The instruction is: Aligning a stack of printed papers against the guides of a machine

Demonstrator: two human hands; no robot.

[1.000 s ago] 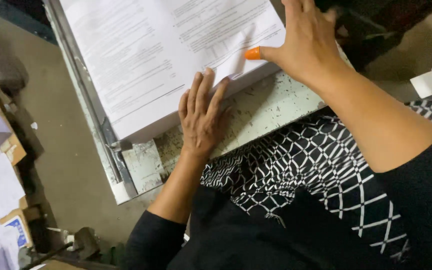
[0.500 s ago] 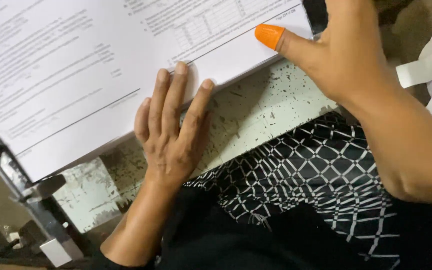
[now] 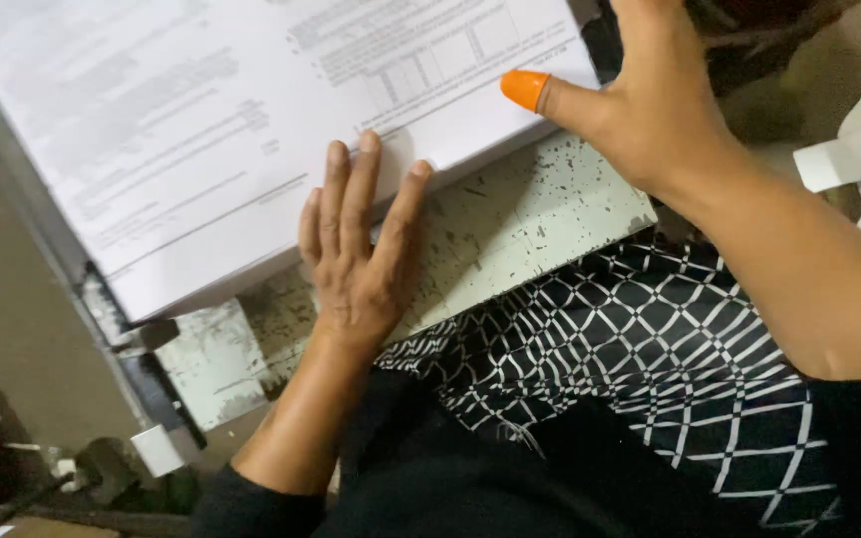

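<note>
1. Left hand (image 3: 356, 254): I see it lying flat, palm down, fingers straight and close together. The fingertips rest on the near edge of the paper stack; the palm sits on the speckled board below. It grips nothing.
2. Right hand (image 3: 650, 100): I see it spread wide at the stack's near right corner, thumb stretched out to the left. The other fingers run out of view at the top, so I cannot tell what they touch.
3. Orange rubber thumb cap (image 3: 525, 88): worn on the right thumb tip, touching the stack's edge.
4. Stack of printed sheets (image 3: 201, 130): thick, white, printed with text and a table; it lies tilted across the board and fills the upper left.
5. Speckled white board (image 3: 510, 224): worn and chipped, under the stack.
6. Black-and-white lattice-patterned garment (image 3: 630, 349): on my lap, just below the board's edge.
</note>
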